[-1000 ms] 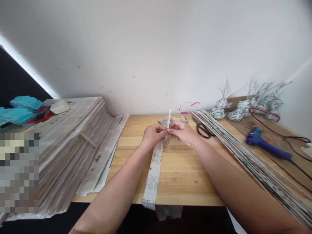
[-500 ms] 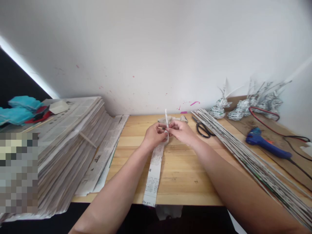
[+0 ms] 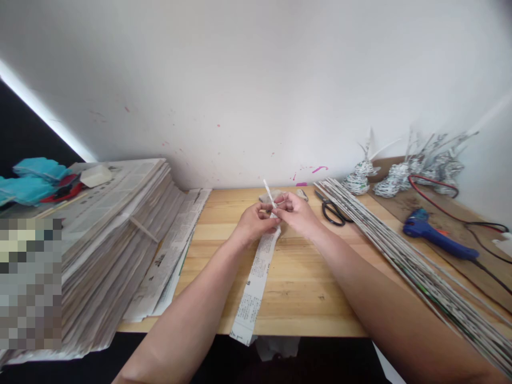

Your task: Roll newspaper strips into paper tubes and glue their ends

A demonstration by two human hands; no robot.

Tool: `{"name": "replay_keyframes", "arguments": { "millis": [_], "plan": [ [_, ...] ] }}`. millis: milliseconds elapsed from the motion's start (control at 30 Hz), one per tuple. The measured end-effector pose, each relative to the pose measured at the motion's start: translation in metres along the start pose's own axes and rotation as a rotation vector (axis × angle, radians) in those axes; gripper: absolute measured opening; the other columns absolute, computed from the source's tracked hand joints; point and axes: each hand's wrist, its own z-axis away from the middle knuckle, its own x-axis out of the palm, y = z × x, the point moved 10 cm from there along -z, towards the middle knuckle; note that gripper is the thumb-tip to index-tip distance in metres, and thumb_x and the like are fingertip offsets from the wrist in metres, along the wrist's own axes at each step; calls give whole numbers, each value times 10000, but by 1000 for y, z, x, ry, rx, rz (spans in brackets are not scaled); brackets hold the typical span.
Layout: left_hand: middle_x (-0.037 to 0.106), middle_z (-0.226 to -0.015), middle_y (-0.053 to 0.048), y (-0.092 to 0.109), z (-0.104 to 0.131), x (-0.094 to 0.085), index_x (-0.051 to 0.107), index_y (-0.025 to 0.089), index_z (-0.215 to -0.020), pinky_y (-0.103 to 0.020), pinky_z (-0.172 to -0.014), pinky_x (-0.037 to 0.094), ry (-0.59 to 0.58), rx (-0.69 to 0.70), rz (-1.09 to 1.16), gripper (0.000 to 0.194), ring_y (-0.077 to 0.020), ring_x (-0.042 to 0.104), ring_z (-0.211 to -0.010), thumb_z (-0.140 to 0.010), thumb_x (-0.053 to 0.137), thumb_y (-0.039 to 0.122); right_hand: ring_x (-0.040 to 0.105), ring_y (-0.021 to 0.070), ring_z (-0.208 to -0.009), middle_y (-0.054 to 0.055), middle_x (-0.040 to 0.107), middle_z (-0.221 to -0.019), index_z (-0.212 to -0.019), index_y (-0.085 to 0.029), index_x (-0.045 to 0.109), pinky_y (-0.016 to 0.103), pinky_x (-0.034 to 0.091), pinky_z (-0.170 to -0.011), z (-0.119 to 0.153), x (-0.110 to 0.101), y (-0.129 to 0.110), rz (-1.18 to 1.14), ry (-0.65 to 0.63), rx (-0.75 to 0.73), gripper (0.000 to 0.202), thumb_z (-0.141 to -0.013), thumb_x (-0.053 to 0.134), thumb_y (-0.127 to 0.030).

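Observation:
A long newspaper strip (image 3: pixel 258 277) runs from between my hands down over the table's front edge. Its upper end is rolled into a thin white tube (image 3: pixel 268 191) that sticks up, tilted to the left. My left hand (image 3: pixel 256 221) pinches the strip at the base of the tube from the left. From the right, my right hand (image 3: pixel 292 210) has thumb and fingers closed on the rolled part. Behind both hands lies a greyish cloth (image 3: pixel 302 195), mostly hidden.
Stacked newspapers (image 3: pixel 132 213) fill the left side. Black scissors (image 3: pixel 334 212) lie right of my hands, beside a bundle of paper tubes (image 3: pixel 384 245). Farther right are a blue glue gun (image 3: pixel 440 237) with its cord and several woven paper figures (image 3: pixel 394 178).
The rolled tube's tip has swung from upright to leaning left. The strip's lower end has shifted slightly left and down, and my right hand has turned a little.

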Motion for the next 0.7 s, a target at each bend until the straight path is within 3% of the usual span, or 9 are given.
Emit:
{"name": "replay_keyframes", "arguments": {
  "millis": [167,333,500,633,700],
  "plan": [
    [591,-586,45,-2,-5,0,576,122,-1030,-249,-601,539,-13,58,2,456,-99,590,-556,-622,780,129,565,124,-577,-35,596,-637,-914,-206,556,231,407,-512,2,1,13,-150,4,136,298,-696,737,-296],
    [579,-621,45,0,-2,8,549,122,-1084,-251,-606,546,-114,66,-10,461,-97,592,-586,-666,741,107,523,98,-556,-7,592,-640,-868,-177,657,195,336,-439,4,8,26,-330,-173,310,293,-703,762,-395],
    [593,-670,27,-1,3,12,522,138,-1120,-238,-576,540,-137,-1,3,495,-102,603,-607,-676,739,109,506,84,-558,0,600,-662,-990,-188,717,185,335,-446,7,9,23,-351,-291,306,335,-731,756,-396],
    [618,-725,-1,-5,3,15,540,150,-999,-200,-508,503,-172,-1,22,405,-104,600,-612,-660,762,153,466,74,-516,-29,580,-633,-1165,-248,670,184,308,-438,8,8,18,-328,-315,277,438,-752,738,-378],
    [623,-737,-10,-9,3,18,560,147,-937,-185,-494,486,-193,-17,38,358,-103,599,-620,-651,773,176,423,69,-478,-49,537,-575,-1165,-249,672,190,293,-435,9,10,15,-327,-345,261,430,-761,724,-384]
  ]
}}
